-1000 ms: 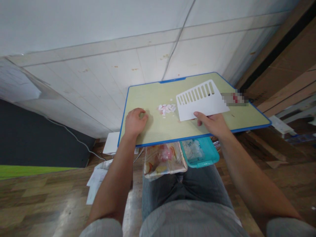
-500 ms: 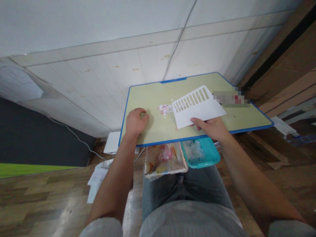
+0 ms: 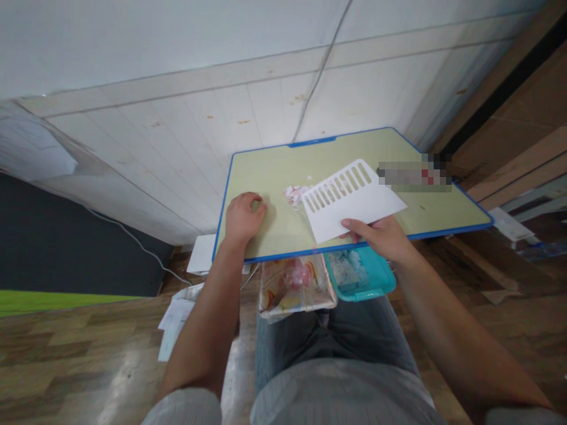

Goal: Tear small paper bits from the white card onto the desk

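Note:
My right hand pinches the near edge of a white slotted card, thumb on top and fingers underneath. A row of long, narrow cut-outs runs along its far side. The card slants over the tabletop, its left end beside a small heap of white and pink bits, partly covering them. More pale bits show through the slots. My left hand rests at the left of the yellow-green table, loosely curled, with a gap between thumb and forefinger and nothing held.
Below the table's blue near edge sit a patterned lined box with pink stuff inside and a turquoise tub holding whitish bits. A blurred-out object lies at the table's right. The white panelled wall stands behind.
The slotted card has shifted left and toward me with my right hand, its left end lower. My left hand stays where it was.

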Action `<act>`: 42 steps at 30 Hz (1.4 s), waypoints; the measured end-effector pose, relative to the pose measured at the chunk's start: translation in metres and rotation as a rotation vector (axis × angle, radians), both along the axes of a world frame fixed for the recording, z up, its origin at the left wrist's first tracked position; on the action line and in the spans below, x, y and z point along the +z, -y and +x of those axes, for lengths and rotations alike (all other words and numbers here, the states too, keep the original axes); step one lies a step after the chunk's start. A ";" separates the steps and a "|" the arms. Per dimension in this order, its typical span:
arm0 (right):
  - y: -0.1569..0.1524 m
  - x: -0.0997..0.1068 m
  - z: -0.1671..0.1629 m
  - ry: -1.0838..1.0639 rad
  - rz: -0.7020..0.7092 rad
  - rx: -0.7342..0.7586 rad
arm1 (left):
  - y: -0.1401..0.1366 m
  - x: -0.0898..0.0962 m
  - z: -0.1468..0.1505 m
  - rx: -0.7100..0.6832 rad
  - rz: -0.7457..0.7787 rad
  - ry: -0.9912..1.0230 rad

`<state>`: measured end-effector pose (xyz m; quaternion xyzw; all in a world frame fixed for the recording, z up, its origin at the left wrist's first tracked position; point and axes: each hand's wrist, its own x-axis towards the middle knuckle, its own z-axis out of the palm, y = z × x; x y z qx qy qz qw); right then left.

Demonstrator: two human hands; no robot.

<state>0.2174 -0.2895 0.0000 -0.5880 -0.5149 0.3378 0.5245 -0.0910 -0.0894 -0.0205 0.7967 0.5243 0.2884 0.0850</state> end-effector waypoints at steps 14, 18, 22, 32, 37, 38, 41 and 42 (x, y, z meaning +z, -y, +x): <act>0.001 0.002 0.006 -0.081 0.027 -0.100 | 0.001 0.002 0.000 -0.014 -0.021 0.014; -0.003 -0.003 0.006 -0.100 0.087 -0.191 | 0.002 0.001 0.001 -0.011 -0.004 0.020; -0.009 -0.013 0.008 -0.208 0.103 -0.224 | 0.001 0.000 0.001 -0.005 -0.007 0.013; -0.007 -0.015 0.008 -0.107 0.101 -0.281 | 0.001 0.000 0.000 -0.008 -0.014 0.014; -0.012 -0.008 0.000 -0.276 0.025 -0.255 | 0.002 0.002 0.001 -0.007 -0.027 0.005; -0.012 -0.009 0.000 -0.261 0.007 -0.237 | 0.002 0.002 0.001 -0.008 -0.026 0.007; -0.010 -0.013 0.003 -0.127 -0.029 -0.182 | 0.002 0.001 0.001 -0.010 -0.021 0.009; -0.009 -0.015 0.004 -0.081 -0.035 -0.169 | 0.001 0.000 0.000 -0.010 -0.020 0.007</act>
